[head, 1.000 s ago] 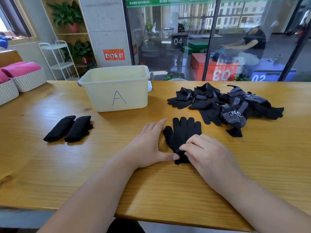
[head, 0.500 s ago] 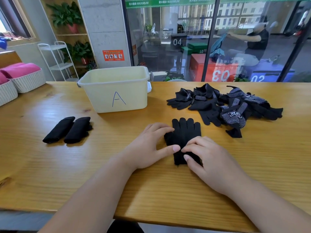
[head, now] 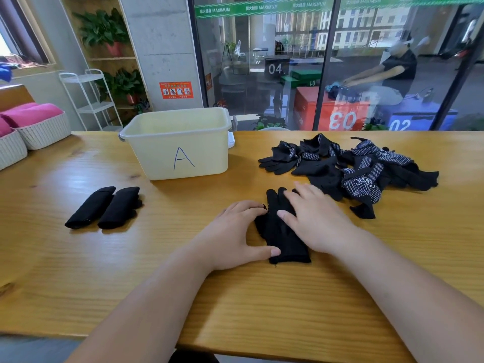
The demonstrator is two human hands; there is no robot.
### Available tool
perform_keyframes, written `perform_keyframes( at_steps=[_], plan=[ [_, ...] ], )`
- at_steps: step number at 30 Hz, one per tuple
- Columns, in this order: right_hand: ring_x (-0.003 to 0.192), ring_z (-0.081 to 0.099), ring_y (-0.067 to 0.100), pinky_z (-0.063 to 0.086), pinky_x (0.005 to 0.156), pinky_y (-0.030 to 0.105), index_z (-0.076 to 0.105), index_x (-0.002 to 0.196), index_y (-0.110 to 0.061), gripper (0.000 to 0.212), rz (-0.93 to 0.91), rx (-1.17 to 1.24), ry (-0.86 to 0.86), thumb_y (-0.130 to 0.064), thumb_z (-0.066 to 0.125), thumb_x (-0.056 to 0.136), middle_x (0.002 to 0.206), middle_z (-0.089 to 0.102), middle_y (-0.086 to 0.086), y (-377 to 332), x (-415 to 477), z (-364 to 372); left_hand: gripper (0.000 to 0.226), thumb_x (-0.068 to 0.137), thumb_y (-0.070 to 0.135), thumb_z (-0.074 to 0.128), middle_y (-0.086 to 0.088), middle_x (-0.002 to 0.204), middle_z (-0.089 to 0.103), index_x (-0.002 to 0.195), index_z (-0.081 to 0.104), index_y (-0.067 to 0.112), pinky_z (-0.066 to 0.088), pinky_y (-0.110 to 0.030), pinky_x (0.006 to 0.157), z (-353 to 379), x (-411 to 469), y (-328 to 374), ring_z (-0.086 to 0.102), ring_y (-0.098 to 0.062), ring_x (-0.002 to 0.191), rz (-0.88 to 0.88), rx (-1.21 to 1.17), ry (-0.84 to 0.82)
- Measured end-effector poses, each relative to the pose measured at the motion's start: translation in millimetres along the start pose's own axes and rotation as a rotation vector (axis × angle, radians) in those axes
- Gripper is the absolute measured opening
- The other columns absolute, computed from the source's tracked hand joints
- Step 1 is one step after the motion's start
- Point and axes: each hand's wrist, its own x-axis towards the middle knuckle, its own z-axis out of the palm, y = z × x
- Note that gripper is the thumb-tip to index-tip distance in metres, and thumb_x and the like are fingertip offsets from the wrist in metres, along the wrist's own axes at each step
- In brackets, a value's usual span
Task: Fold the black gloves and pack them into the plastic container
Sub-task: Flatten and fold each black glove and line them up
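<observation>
Glossy honey-coloured plank table [head: 78, 271] is running across the whole lower frame, catching glare at lower left. At centre a flat black knit glove [head: 284, 241] is lying with its fingers pointing away. The left hand [head: 235, 231] is resting at its left edge, fingers loosely bent, thumb pressing the cuff. The right hand [head: 317, 221] is lying flat on it, fingers straight and slightly spread.

Pale cream plastic container marked "A" [head: 157, 158] is standing upper centre. Two folded black gloves [head: 104, 206] are sitting centre left, and a loose pile of black dotted gloves [head: 353, 169] right of centre. A glass wall [head: 262, 61] is backing the table, with white woven baskets [head: 42, 132] at far left.
</observation>
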Motion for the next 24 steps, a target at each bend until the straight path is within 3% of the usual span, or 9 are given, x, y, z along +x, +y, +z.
perform_keyframes(
  at_steps=[4,12,16,20,24],
  plan=[
    [0.164,0.000,0.027,0.011,0.133,0.047,0.012,0.170,-0.028,0.070,-0.054,0.017,-0.120,-0.062,0.023,0.110,0.178,0.003,0.006,-14.9,13.9,11.1,0.101,0.075,0.089,0.068,0.021,0.159,0.039,0.155,0.046,0.030,0.033,-0.038,0.126,-1.1,0.3,-1.1,0.031,-0.002,0.151,-0.014,0.001,0.026],
    [0.164,-0.009,0.023,0.001,0.133,0.050,0.008,0.169,-0.039,0.068,-0.117,0.031,-0.137,-0.066,0.019,0.107,0.178,-0.007,-0.004,-21.5,24.1,17.4,0.094,0.068,0.094,0.067,0.022,0.136,0.047,0.137,0.048,0.034,0.042,-0.037,0.115,-3.1,0.6,-5.9,0.044,-0.004,0.132,-0.064,-0.009,0.048],
    [0.163,-0.012,0.013,0.003,0.133,0.047,0.006,0.169,-0.039,0.070,-0.176,0.163,-0.100,-0.067,0.020,0.107,0.177,-0.010,-0.011,-11.9,9.8,6.7,0.095,0.078,0.090,0.062,0.020,0.150,0.041,0.149,0.046,0.030,0.036,-0.037,0.122,-4.2,-3.3,-7.3,0.036,-0.005,0.143,-0.036,0.019,0.033],
    [0.161,-0.016,0.008,0.002,0.134,0.043,0.002,0.169,-0.041,0.079,-0.173,0.108,-0.148,-0.077,0.020,0.101,0.175,-0.015,-0.016,7.8,-24.4,0.8,0.098,0.084,0.090,0.053,0.019,0.162,0.032,0.159,0.040,0.029,0.027,-0.041,0.128,-4.9,-3.3,-7.8,0.026,-0.007,0.153,-0.055,0.053,0.007],
    [0.156,-0.028,0.001,-0.003,0.133,0.041,-0.003,0.166,-0.048,0.085,-0.201,0.105,-0.163,-0.089,0.008,0.093,0.173,-0.022,-0.019,21.2,-45.5,8.5,0.107,0.085,0.096,0.037,0.017,0.175,0.017,0.168,0.027,0.029,0.016,-0.045,0.133,-3.4,-1.0,-9.6,0.007,-0.010,0.163,-0.087,0.104,-0.056]
  ],
)
